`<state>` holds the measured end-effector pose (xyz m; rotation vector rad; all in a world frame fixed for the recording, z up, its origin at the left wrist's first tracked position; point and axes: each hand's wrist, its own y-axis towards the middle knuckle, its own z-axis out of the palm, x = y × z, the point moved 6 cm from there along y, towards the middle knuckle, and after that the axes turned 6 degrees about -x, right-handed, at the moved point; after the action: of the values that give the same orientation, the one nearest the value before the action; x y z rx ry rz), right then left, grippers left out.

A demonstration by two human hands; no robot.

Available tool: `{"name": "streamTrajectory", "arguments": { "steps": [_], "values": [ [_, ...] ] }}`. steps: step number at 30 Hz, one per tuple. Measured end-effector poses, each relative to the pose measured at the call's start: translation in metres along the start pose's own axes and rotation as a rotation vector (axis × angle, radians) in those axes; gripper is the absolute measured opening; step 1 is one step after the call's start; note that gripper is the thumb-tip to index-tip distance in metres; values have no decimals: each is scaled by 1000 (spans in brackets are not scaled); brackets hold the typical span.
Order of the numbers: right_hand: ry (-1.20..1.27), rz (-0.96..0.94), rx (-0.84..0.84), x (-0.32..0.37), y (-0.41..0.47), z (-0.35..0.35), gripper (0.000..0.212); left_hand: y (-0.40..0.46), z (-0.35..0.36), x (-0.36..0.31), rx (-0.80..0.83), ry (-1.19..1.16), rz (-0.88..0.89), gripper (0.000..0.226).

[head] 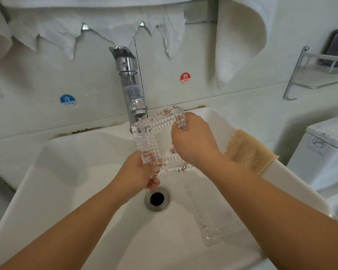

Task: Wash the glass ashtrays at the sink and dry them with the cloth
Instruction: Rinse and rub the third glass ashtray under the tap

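Right now the white sink (70, 191) fills most of the view, and everything for the task sits in or on it. Over the basin, both forearms reach in from below. A chrome tap (131, 90) stands at the back wall between a blue cold sticker (68, 100) and a red hot sticker (185, 78); its spout hangs just above the far corner of the glass ashtray (156, 137) being held up, which suits rinsing, though I cannot tell for sure whether water is running.

A second ashtray (213, 215) lies flat in the basin to the right of the drain (157, 198), partly under the right forearm — probably parked there to wait its turn. A tan cloth (250, 151) is draped over the sink's right rim, near at hand yet out of the wet, likely kept for drying.

The held ashtray is tilted up on edge, its hollow facing the person, so water can sheet off into the basin. The right hand (193, 141) grips its right side, fingers curled round the upper right corner. The left hand (137, 172) grips the lower left corner from below, a fingertip showing under the glass — so the ashtray sits between the two hands, held at opposite corners, a steady hold for slippery glass.
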<state>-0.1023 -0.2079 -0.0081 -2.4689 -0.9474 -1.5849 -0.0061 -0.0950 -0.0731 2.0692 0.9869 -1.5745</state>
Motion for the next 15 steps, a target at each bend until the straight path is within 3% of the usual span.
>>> {"name": "streamTrajectory", "arguments": {
  "steps": [3,9,13,15],
  "values": [
    [17,38,24,-1,2,1,11,-2,-6,-3,-91,111,92,12],
    [62,115,155,-5,0,9,4,6,-19,3,-274,178,80,49],
    [31,157,244,-9,2,12,11,2,-23,-8,-376,206,185,26],
    [10,166,296,-8,-1,15,6,2,-27,-11,-418,270,193,29]
  ]
}}
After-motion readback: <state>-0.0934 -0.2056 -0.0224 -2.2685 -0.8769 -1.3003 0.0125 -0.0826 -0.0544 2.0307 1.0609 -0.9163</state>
